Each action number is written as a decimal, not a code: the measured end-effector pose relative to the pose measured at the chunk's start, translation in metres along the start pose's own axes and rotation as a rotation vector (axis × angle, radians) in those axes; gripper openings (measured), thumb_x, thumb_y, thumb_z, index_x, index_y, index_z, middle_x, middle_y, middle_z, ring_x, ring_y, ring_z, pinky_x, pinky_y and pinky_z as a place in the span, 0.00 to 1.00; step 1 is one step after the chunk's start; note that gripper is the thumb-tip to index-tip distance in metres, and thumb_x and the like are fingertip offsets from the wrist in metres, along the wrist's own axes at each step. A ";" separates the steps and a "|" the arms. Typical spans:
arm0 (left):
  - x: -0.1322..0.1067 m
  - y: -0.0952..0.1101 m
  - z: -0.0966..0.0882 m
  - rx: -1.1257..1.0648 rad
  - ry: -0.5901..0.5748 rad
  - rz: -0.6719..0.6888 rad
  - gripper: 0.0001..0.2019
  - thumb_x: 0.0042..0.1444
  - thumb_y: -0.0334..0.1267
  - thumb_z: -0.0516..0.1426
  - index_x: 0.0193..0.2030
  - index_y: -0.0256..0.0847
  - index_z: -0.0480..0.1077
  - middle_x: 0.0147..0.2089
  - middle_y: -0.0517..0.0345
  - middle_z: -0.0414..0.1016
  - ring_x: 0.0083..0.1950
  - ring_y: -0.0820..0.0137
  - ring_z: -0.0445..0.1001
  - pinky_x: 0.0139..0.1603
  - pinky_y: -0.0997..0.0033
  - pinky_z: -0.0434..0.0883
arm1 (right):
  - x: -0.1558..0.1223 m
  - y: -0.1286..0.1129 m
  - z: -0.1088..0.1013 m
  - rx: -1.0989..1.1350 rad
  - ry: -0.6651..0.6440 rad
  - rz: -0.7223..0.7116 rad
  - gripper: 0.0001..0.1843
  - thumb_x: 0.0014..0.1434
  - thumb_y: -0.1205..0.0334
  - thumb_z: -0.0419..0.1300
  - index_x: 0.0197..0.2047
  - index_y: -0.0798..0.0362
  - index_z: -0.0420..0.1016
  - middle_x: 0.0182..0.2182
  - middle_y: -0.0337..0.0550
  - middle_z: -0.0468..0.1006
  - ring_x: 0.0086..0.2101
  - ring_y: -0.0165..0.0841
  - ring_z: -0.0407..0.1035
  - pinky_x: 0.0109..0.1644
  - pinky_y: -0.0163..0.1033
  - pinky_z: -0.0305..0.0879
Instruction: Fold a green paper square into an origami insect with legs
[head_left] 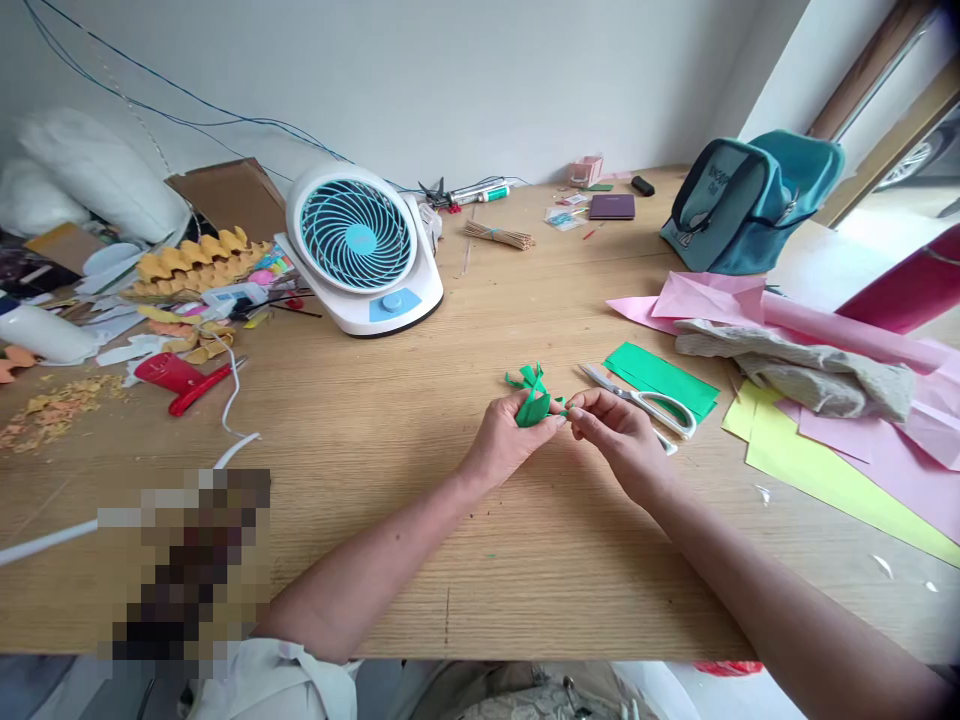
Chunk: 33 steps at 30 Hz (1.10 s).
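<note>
My left hand (pixel 504 436) is closed around a folded green paper piece (pixel 532 397) whose cut, curled strips stick up above the fingers. My right hand (pixel 615 430) meets it from the right, thumb and forefinger pinched on the paper's right end. Both hands hover just over the wooden table (pixel 420 520), near its middle. White-handled scissors (pixel 645 402) lie right behind my right hand, partly on a flat green paper sheet (pixel 660 378).
A white and blue desk fan (pixel 358 248) stands at the back left. A red glue gun (pixel 184 378) with a white cord, paper scraps and yellow cut-outs crowd the left. Pink and yellow sheets (pixel 832 450), a grey cloth and a teal bag (pixel 750 200) fill the right.
</note>
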<state>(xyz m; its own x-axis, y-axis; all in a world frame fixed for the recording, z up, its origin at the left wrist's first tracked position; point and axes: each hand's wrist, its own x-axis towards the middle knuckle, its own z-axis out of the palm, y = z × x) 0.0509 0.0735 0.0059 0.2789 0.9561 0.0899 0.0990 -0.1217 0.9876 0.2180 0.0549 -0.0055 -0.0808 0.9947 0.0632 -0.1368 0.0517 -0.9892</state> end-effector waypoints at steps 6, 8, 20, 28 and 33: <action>-0.003 -0.006 0.004 0.186 0.082 0.153 0.08 0.54 0.40 0.64 0.36 0.37 0.76 0.37 0.54 0.81 0.38 0.69 0.78 0.44 0.69 0.72 | -0.001 -0.003 -0.002 -0.065 0.068 0.001 0.21 0.46 0.43 0.73 0.29 0.52 0.77 0.26 0.39 0.73 0.27 0.27 0.62 0.32 0.34 0.61; -0.004 -0.006 0.005 0.224 0.093 0.183 0.07 0.55 0.40 0.64 0.36 0.38 0.76 0.38 0.53 0.81 0.38 0.69 0.78 0.43 0.69 0.72 | -0.001 -0.003 -0.005 -0.088 0.061 0.011 0.20 0.47 0.44 0.73 0.29 0.52 0.77 0.24 0.38 0.72 0.27 0.27 0.61 0.31 0.33 0.59; -0.007 -0.006 0.008 0.159 0.106 0.233 0.08 0.55 0.40 0.65 0.35 0.40 0.72 0.35 0.59 0.79 0.36 0.72 0.75 0.42 0.70 0.71 | -0.005 -0.007 -0.007 0.075 -0.008 0.166 0.17 0.48 0.45 0.73 0.30 0.48 0.75 0.25 0.37 0.71 0.27 0.29 0.64 0.30 0.33 0.67; -0.007 -0.007 0.009 0.122 0.096 0.232 0.07 0.54 0.39 0.65 0.35 0.40 0.73 0.37 0.59 0.78 0.39 0.72 0.75 0.45 0.70 0.72 | -0.005 -0.008 -0.007 0.121 -0.020 0.167 0.17 0.48 0.47 0.74 0.29 0.48 0.75 0.27 0.37 0.71 0.29 0.28 0.66 0.35 0.33 0.69; -0.008 -0.006 0.009 0.059 0.099 0.214 0.10 0.53 0.41 0.66 0.35 0.39 0.71 0.38 0.56 0.79 0.39 0.69 0.76 0.46 0.68 0.72 | -0.007 -0.010 -0.005 0.183 -0.049 0.154 0.14 0.51 0.49 0.72 0.30 0.48 0.75 0.26 0.37 0.70 0.30 0.28 0.65 0.38 0.33 0.69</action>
<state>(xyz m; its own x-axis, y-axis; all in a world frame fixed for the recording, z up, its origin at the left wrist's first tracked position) 0.0569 0.0637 -0.0016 0.2053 0.9278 0.3114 0.1042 -0.3371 0.9357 0.2251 0.0480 0.0029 -0.1621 0.9838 -0.0762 -0.2949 -0.1220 -0.9477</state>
